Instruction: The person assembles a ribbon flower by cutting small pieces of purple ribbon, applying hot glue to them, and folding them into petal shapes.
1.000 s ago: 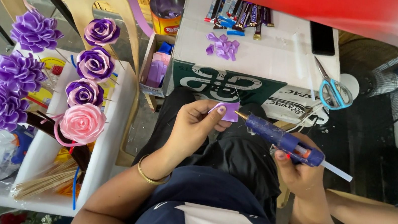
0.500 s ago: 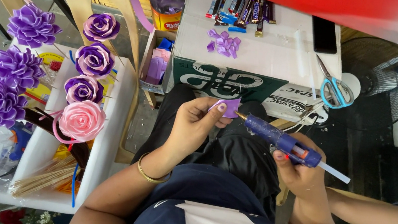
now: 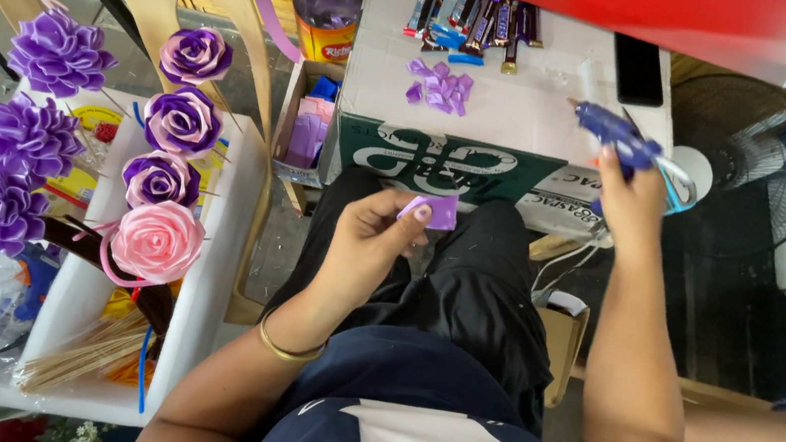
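A: Which packages appear?
B: White carton (image 3: 506, 115) with green printed side, centre; wrapped bars (image 3: 473, 16), blue and dark, along its far edge; small open box (image 3: 299, 130) left of it; purple-lidded yellow can (image 3: 329, 13) behind.
A: Screens?
B: Dark phone (image 3: 637, 69), carton's right.

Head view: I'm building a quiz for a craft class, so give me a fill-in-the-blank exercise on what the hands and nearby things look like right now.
1. The left hand pinches a small ____ ribbon piece.
2. The right hand holds a blue ____ over the cardboard box.
3. Among the ribbon roses, the one nearest the person is ____.
4. A black ____ lies flat on the box beside the candy bars.

Missing words: purple; glue gun; pink; phone
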